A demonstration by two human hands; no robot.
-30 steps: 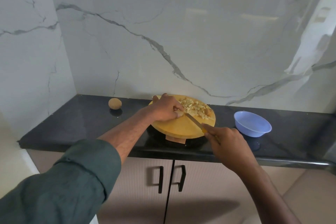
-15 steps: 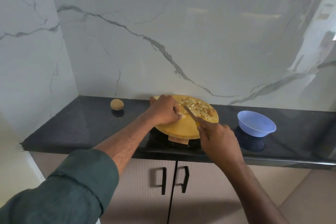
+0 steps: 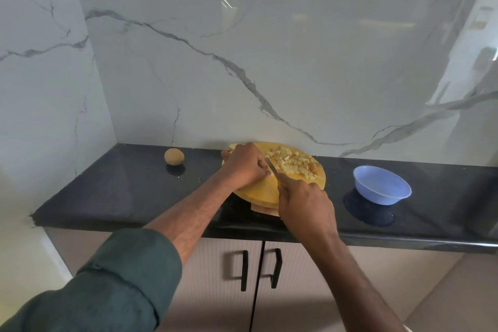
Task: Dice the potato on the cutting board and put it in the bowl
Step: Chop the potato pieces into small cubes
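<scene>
Head view: since the earlier frame the right hand (image 3: 304,198) has slid its steel knife (image 3: 271,167) closer to the left hand (image 3: 244,168). The right grip wraps the knife handle; the left grip curls over a last potato piece, mostly hidden, on the round yellow wooden cutting board (image 3: 258,191). One heap of pale potato cubes (image 3: 292,164) lies beyond the blade. Dicing seems nearly done; the one blue plastic bowl (image 3: 382,187), right of both grips on the black table (image 3: 121,186), holds nothing. One whole brown potato (image 3: 174,156) waits left.

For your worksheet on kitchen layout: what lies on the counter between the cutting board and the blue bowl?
Nothing: in the head view, only bare black counter separates the cutting board from the blue bowl.
</scene>
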